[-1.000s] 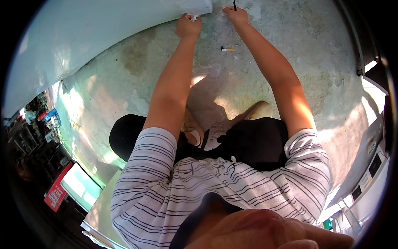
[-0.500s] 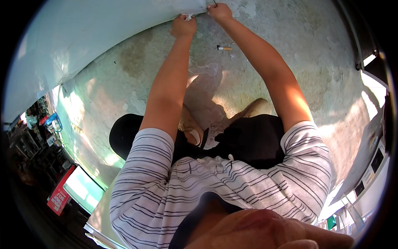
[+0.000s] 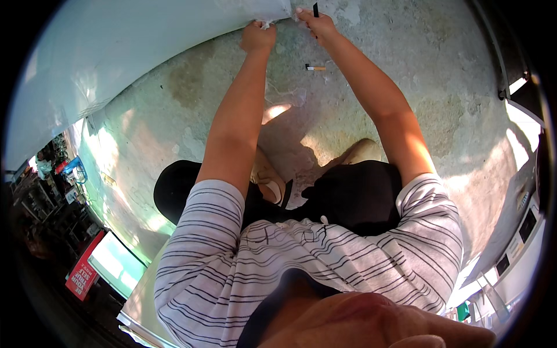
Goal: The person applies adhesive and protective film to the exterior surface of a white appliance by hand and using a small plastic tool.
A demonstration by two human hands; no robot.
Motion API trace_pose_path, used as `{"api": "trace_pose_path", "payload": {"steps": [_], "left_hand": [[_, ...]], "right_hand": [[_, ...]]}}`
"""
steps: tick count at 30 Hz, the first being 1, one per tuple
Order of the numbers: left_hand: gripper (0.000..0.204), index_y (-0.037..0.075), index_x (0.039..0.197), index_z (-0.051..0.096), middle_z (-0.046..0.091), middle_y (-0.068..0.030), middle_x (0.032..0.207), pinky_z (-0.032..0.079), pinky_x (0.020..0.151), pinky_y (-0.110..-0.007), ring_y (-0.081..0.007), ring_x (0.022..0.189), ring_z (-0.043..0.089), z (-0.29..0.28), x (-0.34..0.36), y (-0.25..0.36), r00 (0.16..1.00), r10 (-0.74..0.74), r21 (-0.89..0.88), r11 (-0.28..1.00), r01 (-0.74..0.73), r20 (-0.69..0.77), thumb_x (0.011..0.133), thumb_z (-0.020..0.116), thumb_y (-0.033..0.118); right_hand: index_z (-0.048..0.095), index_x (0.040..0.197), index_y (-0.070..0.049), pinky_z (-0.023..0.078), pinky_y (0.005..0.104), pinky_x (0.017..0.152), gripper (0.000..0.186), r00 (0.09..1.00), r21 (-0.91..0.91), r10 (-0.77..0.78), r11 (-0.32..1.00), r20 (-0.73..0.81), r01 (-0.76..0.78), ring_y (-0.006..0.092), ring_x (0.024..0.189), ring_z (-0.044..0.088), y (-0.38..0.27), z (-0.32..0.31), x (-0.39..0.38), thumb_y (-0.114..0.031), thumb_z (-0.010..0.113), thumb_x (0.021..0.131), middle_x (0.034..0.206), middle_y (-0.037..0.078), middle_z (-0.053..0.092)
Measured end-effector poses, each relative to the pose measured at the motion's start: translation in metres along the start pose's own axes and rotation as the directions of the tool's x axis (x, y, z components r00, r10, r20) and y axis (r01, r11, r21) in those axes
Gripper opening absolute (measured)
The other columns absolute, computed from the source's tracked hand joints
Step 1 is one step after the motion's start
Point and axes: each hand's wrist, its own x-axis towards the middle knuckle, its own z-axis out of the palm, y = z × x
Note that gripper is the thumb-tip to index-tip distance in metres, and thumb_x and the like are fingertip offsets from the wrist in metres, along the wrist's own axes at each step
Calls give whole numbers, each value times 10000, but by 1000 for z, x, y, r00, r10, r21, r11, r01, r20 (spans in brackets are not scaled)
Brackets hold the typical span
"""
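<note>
The left hand point(image 3: 259, 37) pinches what looks like white film point(image 3: 266, 25) at the white panel point(image 3: 174, 29) edge, while the right hand point(image 3: 320, 26) nearby holds a black stick point(image 3: 315, 10) that, slipping, could scratch the panel.

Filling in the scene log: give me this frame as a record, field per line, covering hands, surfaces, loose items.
left hand: fingers pinching crumpled white scrap at lower edge of large white panel
right hand: holding slim black tool near panel's corner; contact unclear
floor: stained gray, sunlit patches
loose item: small tan stick with dark end, on floor
clothing: striped short-sleeved shirt
</note>
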Motion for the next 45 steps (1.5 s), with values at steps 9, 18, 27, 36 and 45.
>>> {"api": "trace_pose_path", "payload": {"steps": [9,18,27,36,45], "left_hand": [[282,185,909,731,719,-51,927,445,865,-492,-290,908,669,8,2,3,1000,-9,-19,1000,9,-1,719,690,389],[262,187,907,733,719,-59,935,435,872,-513,-291,924,664,-2,-6,11,999,-52,-37,998,53,14,722,684,366],[275,191,918,741,721,-60,948,437,870,-500,-289,943,662,-3,-2,11,998,-59,0,998,59,27,713,678,363],[253,186,882,738,719,-71,939,412,877,-547,-313,918,660,0,-3,9,999,-51,-48,998,51,10,714,672,363],[269,178,913,735,717,-72,944,449,847,-499,-307,925,662,-3,-3,6,999,-48,9,999,48,-14,712,670,345]], "right_hand": [[678,855,-30,429,308,683,343,971,-218,168,955,-171,-203,127,707,505,2,13,32,-358,758,794,810,20,584],[593,1041,-131,498,380,600,142,588,526,-112,601,801,-602,246,738,627,-45,-64,32,-202,615,919,831,57,631],[723,995,-107,289,285,459,399,986,-151,165,975,-4,-163,91,536,360,-14,-3,-5,-394,819,735,716,-23,525],[675,830,-35,298,298,468,330,991,-53,92,994,-98,-97,111,541,394,-2,18,2,-320,812,735,701,7,538],[609,848,-106,271,201,463,133,823,530,-123,815,555,-235,28,532,351,-75,-10,-32,-217,658,905,665,-31,478]]}}
